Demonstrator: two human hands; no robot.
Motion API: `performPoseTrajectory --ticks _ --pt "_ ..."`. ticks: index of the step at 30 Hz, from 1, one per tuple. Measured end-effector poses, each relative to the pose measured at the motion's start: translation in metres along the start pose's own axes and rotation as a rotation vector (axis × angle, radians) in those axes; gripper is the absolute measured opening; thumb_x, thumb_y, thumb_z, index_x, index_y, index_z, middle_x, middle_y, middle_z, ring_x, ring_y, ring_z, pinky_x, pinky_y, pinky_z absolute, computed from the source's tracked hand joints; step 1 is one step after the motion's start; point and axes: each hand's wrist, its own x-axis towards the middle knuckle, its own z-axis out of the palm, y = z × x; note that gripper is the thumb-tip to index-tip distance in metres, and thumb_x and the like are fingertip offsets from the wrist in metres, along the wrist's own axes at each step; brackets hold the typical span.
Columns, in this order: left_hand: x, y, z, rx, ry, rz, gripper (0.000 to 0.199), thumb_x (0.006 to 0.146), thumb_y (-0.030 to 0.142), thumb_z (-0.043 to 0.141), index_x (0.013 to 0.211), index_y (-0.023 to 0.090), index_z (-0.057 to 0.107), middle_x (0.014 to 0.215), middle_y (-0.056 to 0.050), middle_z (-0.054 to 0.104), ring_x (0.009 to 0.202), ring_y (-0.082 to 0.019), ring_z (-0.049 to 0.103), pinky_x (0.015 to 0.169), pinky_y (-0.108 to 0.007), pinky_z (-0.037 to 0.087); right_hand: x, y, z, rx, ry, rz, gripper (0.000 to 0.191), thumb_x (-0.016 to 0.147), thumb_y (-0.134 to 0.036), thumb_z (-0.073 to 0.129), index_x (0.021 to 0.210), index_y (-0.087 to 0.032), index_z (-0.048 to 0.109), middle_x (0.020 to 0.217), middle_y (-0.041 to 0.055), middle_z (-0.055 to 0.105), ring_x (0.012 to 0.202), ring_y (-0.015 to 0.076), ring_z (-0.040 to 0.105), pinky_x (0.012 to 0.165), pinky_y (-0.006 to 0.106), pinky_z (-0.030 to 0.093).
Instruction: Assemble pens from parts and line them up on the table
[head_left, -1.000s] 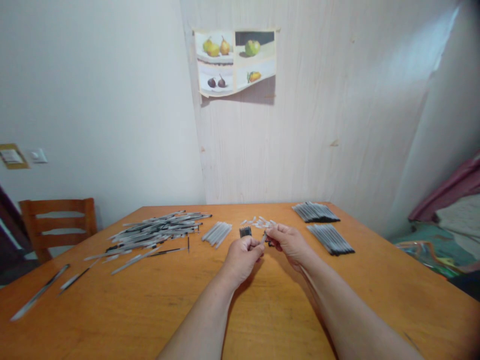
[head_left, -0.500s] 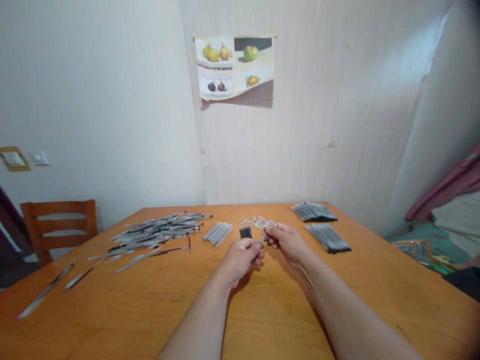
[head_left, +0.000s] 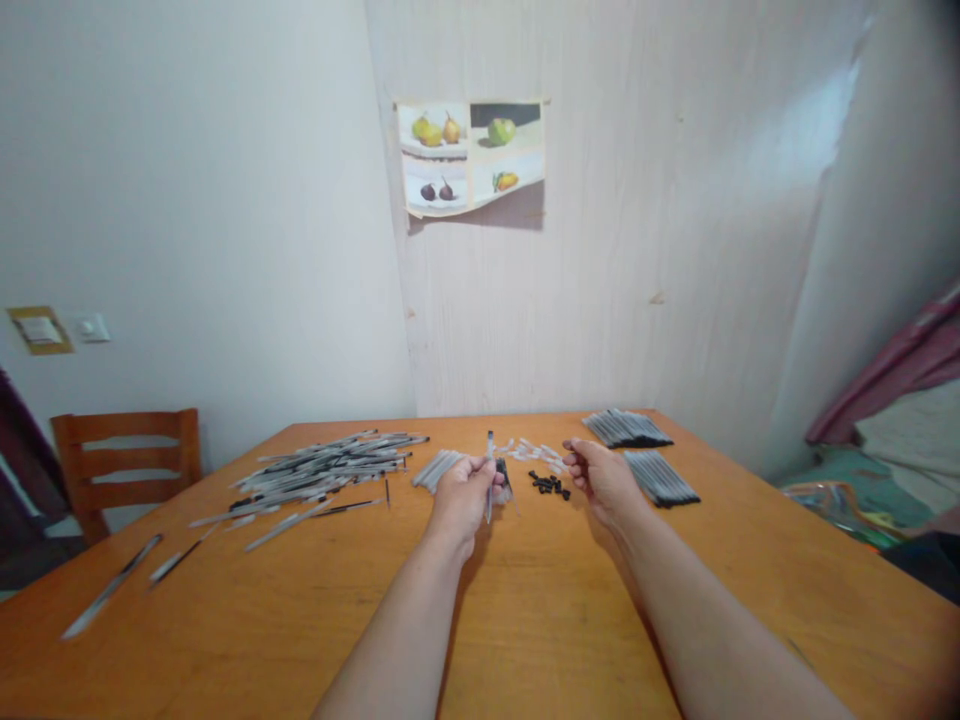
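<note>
My left hand (head_left: 463,500) is closed on a slim clear pen (head_left: 490,442), dark at its top end, held nearly upright. My right hand (head_left: 602,478) is apart from it to the right, thumb and fingers pinched together; anything between the fingertips is too small to make out. Between the hands lie small black plugs (head_left: 550,486) and, farther back, small whitish caps (head_left: 536,452). Dark-tipped refills (head_left: 504,482) lie just behind my left hand, partly hidden by it. To its left is a row of clear barrels (head_left: 433,470).
A large loose pile of pens and parts (head_left: 322,468) covers the table's left side, with stray pieces (head_left: 112,588) nearer me. Two neat rows of black-ended pens, a back row (head_left: 626,428) and a front row (head_left: 661,478), lie at the right. A wooden chair (head_left: 127,455) stands left.
My hands have come apart, the right one moving rightward. The pen in my left hand now stands nearly upright, and the black plugs are uncovered. The view has shifted slightly.
</note>
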Motion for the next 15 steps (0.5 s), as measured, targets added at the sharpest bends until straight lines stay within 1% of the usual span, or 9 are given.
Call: performPoseTrajectory --ticks 2,4,8,12,15 --pt "0.005 0.007 -0.010 -0.023 0.057 -0.012 0.034 0.071 0.043 0.074 0.089 0.016 0.065 0.083 -0.006 0.070 0.065 -0.011 0.061 0.061 -0.022 0.045 0.006 0.004 -0.006 -0.065 0.083 -0.003 0.024 0.071 -0.042 0.064 0.074 -0.018 0.063 0.062 0.0031 0.060 0.048 0.0116 0.045 0.043 0.026 0.031" --pt "0.012 0.009 -0.020 -0.033 0.074 -0.018 0.034 0.072 0.041 0.074 0.093 0.016 0.064 0.087 -0.007 0.071 0.070 -0.012 0.064 0.063 -0.023 0.046 0.008 0.007 -0.008 -0.111 0.123 -0.016 0.022 0.071 -0.041 0.063 0.070 -0.020 0.062 0.060 0.0031 0.060 0.048 0.0127 0.045 0.043 0.027 0.031" --pt "0.025 0.003 -0.036 -0.059 0.086 0.001 0.034 0.075 0.039 0.072 0.098 0.016 0.062 0.089 -0.007 0.072 0.074 -0.014 0.066 0.064 -0.024 0.046 0.008 0.012 -0.010 -0.206 0.172 -0.065 0.022 0.070 -0.041 0.063 0.061 -0.022 0.057 0.057 0.0027 0.058 0.048 0.0137 0.044 0.045 0.028 0.031" --pt "0.033 -0.010 -0.042 -0.121 0.081 0.002 0.031 0.076 0.034 0.072 0.098 0.016 0.061 0.092 -0.008 0.072 0.080 -0.014 0.067 0.067 -0.022 0.048 0.011 0.016 -0.014 -0.350 0.213 -0.111 0.024 0.070 -0.042 0.061 0.057 -0.022 0.055 0.052 0.0020 0.055 0.048 0.0149 0.043 0.048 0.029 0.033" --pt "0.035 -0.018 -0.042 -0.157 0.063 -0.008 0.029 0.076 0.032 0.071 0.097 0.016 0.060 0.091 -0.007 0.071 0.077 -0.013 0.067 0.067 -0.023 0.049 0.017 0.018 -0.018 -0.475 0.238 -0.146 0.022 0.070 -0.040 0.059 0.063 -0.019 0.061 0.060 0.0041 0.061 0.057 0.0174 0.052 0.055 0.029 0.038"
